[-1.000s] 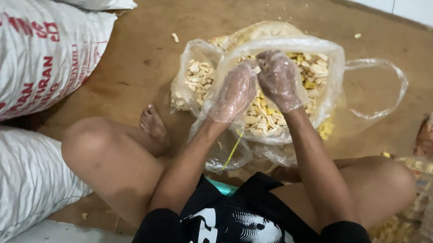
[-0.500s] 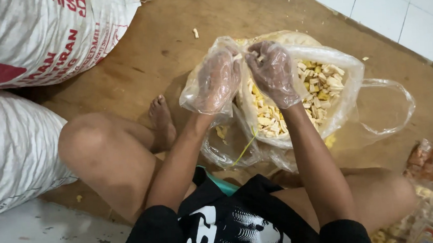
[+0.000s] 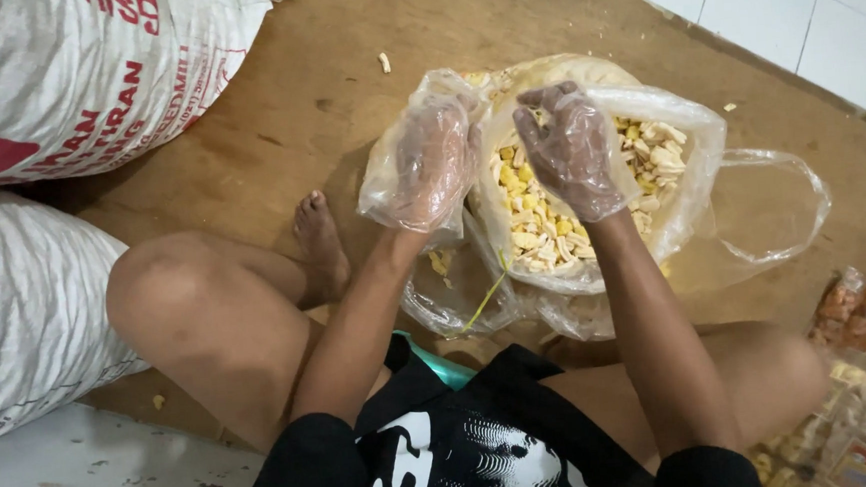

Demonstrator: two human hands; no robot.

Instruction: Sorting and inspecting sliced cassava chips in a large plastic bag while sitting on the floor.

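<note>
Sitting cross-legged on a brown wooden floor, a person works with both hands in thin clear plastic gloves over an open clear plastic bag. The bag stands just in front of the crossed legs, its mouth spread wide, and it holds a heap of small yellow and cream snack pieces that fills it nearly to the rim.

The left hand is at the bag's left rim; its fingers are curled narrow around the gathered plastic there, holding the edge up. The right hand hovers over the mouth of the bag, its fingers bent and drawn close together at the far rim; whether they pinch plastic or a snack piece cannot be told.

Behind the fingers sits a second clear bag with more pale pieces inside. To the right of the right fingers lies an empty-looking loop of clear plastic. Below the left fingers, crumpled plastic rests on the floor. Well to the left of the fingers lie two large white woven sacks. Near the right knee are sealed packets of snacks.
</note>
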